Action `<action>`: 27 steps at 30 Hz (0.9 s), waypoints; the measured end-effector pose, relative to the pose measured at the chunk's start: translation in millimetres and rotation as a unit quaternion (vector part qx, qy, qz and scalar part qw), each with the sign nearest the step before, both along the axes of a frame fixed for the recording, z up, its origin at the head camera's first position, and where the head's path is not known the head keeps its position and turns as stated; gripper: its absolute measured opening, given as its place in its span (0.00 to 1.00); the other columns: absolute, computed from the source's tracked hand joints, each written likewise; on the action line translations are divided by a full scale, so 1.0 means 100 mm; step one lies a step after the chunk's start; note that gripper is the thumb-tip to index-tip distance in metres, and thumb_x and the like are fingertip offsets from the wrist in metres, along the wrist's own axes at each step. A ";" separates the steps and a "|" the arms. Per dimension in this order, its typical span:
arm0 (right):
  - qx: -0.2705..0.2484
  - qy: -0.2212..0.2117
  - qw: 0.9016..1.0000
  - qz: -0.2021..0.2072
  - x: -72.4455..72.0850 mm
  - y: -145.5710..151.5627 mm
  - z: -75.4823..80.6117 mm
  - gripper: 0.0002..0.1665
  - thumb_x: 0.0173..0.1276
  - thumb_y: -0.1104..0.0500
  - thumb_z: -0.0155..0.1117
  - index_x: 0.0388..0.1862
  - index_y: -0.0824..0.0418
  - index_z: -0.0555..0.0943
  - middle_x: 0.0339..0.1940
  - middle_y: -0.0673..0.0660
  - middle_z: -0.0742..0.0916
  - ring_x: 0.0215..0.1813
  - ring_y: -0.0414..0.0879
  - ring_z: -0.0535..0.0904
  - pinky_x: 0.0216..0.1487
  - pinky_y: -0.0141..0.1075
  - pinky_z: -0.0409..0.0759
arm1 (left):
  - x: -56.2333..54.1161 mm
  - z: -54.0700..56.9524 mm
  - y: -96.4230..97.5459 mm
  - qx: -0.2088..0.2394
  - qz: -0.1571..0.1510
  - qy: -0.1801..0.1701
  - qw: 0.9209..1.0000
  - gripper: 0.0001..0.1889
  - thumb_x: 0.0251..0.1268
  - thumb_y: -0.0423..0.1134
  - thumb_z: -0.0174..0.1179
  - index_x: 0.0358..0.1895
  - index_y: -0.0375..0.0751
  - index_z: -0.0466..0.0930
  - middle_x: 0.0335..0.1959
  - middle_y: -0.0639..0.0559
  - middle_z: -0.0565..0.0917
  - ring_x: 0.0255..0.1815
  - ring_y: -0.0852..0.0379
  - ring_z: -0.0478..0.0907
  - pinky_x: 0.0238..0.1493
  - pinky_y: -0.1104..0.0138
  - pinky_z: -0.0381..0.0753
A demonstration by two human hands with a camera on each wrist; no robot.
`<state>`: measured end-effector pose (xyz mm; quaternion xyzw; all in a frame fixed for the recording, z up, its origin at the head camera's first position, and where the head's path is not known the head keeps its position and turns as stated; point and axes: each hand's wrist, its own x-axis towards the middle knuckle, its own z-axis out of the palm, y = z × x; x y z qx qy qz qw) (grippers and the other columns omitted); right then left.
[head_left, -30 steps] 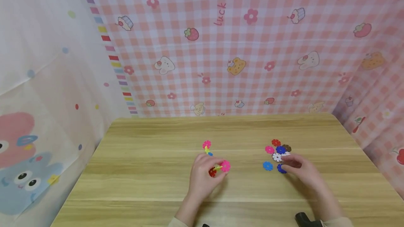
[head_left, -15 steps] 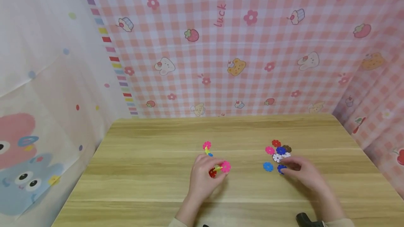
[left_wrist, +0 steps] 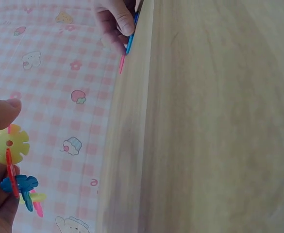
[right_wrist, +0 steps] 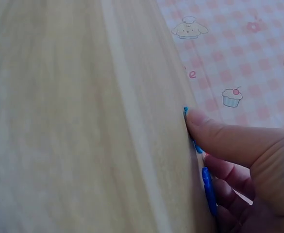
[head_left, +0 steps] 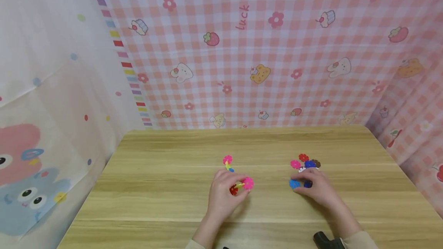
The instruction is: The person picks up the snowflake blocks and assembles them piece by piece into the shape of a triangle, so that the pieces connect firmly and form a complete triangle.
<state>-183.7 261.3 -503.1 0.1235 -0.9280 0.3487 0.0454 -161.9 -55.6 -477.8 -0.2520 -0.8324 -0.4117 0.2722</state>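
My left hand (head_left: 223, 191) pinches a chain of joined plastic snowflake discs above the table. A pink disc (head_left: 248, 183) sits at the near end by the thumb, followed by a yellow disc (left_wrist: 21, 141), a red disc (head_left: 233, 190) and a blue disc (left_wrist: 27, 182); another yellow and a far pink disc (head_left: 227, 160) trail beyond the fingers. On the right, my right hand (head_left: 320, 189) has thumb and forefinger at opposite edges of a light blue snowflake disc (head_left: 294, 184), low at the table. Under that hand shows a dark blue disc (right_wrist: 208, 187).
Beyond the right hand lie loose discs: a pink one (head_left: 295, 164), a red one (head_left: 303, 158), a brown one (head_left: 316, 163), a dark blue one (head_left: 309, 164) and a partly hidden white one (head_left: 302, 169). A pink checked cloth (head_left: 242, 49) hangs behind the wooden table (head_left: 155, 187).
My right hand has moved left from the white and dark blue discs to the light blue disc. The left hand keeps its hold on the chain in nearly the same spot.
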 end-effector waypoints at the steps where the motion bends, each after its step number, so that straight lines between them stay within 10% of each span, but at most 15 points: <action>1: 0.004 -0.001 1.000 -0.002 0.00 -0.01 0.00 0.18 0.55 0.55 0.79 0.45 0.55 0.87 0.47 0.57 0.82 0.51 0.57 0.72 0.51 0.50 0.70 | 0.00 0.00 0.00 0.001 0.000 -0.002 1.000 0.16 0.43 0.35 0.80 0.39 0.44 0.89 0.36 0.58 0.87 0.43 0.58 0.76 0.47 0.63 0.77; 17: -0.095 -0.002 0.994 -0.049 0.04 -0.04 0.07 0.10 0.65 0.65 0.70 0.44 0.61 0.82 0.35 0.52 0.84 0.37 0.40 0.78 0.38 0.31 0.78 | 0.02 0.01 0.01 0.001 0.005 -0.015 1.000 0.16 0.42 0.36 0.80 0.38 0.44 0.89 0.35 0.58 0.87 0.44 0.58 0.77 0.51 0.61 0.77; 27: -0.189 -0.021 0.982 0.006 0.11 -0.43 0.25 0.09 0.65 0.66 0.69 0.44 0.66 0.83 0.34 0.53 0.87 0.36 0.40 0.81 0.41 0.31 0.80 | 0.01 0.01 0.01 -0.002 0.003 -0.007 1.000 0.16 0.41 0.36 0.81 0.38 0.44 0.89 0.34 0.58 0.87 0.43 0.58 0.77 0.53 0.61 0.77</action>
